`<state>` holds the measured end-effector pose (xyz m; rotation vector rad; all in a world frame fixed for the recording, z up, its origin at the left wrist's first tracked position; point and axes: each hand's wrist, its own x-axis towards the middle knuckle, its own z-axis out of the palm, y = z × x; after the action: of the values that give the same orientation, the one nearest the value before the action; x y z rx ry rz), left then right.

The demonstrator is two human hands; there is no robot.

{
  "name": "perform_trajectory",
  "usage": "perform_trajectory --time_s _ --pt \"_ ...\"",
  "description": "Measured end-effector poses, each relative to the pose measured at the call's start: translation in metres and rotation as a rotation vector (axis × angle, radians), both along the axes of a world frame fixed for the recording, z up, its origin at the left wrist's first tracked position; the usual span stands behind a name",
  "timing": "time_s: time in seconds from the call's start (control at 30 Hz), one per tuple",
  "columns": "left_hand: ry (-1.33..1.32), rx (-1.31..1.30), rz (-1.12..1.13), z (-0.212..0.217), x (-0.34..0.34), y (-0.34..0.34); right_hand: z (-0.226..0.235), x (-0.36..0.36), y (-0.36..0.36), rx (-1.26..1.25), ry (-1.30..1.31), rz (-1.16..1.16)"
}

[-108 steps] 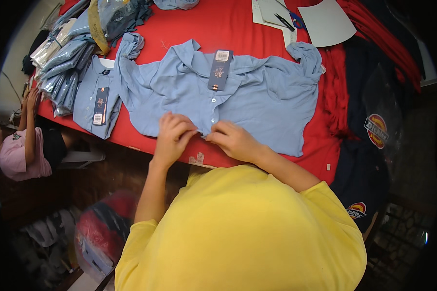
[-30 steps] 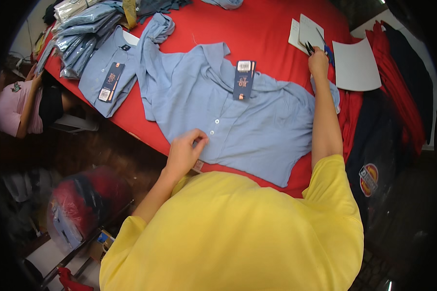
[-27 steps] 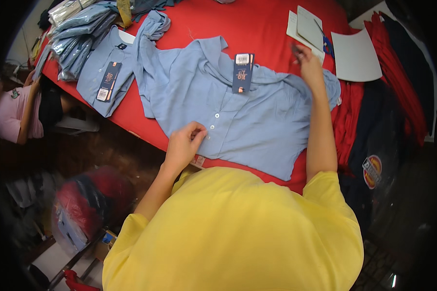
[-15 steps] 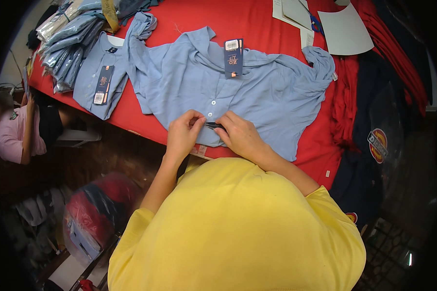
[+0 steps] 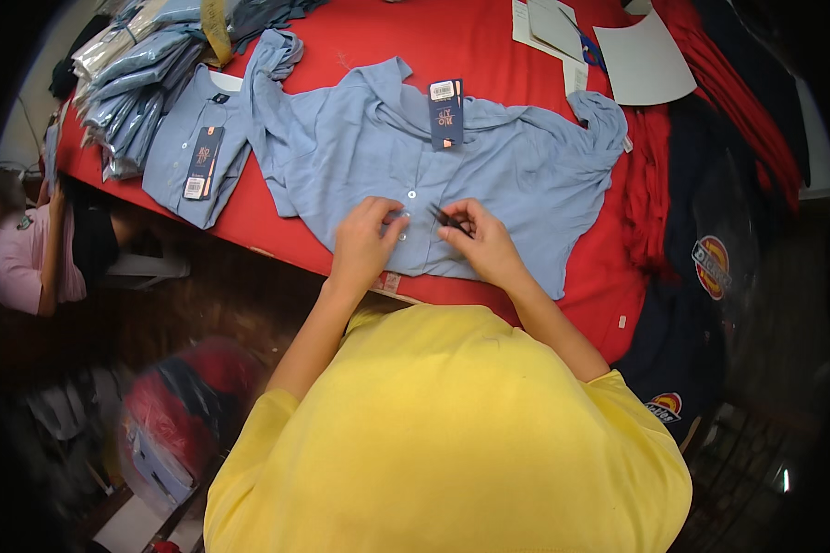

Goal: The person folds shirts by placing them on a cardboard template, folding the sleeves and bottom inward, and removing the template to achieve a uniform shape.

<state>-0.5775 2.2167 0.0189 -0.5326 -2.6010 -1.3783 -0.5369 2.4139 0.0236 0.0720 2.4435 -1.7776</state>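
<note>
A light blue button-up shirt [image 5: 516,175] lies spread on a red-covered table, wrinkled, its collar toward the far side. A dark hang tag [image 5: 445,115] rests on its upper front. At the shirt's button placket, my left hand [image 5: 363,243] pinches the fabric beside a white button [image 5: 402,237]; its fingertips partly hide the cloth. My right hand [image 5: 492,249] holds small black thread snips [image 5: 449,219] just right of the placket, their points toward the upper left. The two hands are a short gap apart.
A folded blue shirt [image 5: 171,147] with its own tag lies at left, beside a pile of bagged garments [image 5: 143,78]. Paper sheets [image 5: 644,60] and blue-handled scissors [image 5: 592,53] lie at far right. Dark garments [image 5: 687,341] hang at right. Another person [image 5: 37,253] is at far left.
My right hand has moved right and slightly up with the snips, away from my left hand. My left hand has shifted slightly up along the placket, and a lower button now shows.
</note>
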Motion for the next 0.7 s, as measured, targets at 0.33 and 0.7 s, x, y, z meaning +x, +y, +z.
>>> perform_trajectory --time_s 0.33,0.7 --pt "-0.324 -0.050 -0.064 0.005 -0.021 0.002 0.007 0.007 -0.020 0.195 0.093 -0.112" --pt "-0.364 -0.027 -0.161 0.008 -0.035 -0.006 0.018 0.001 -0.048 0.609 0.227 -0.066"
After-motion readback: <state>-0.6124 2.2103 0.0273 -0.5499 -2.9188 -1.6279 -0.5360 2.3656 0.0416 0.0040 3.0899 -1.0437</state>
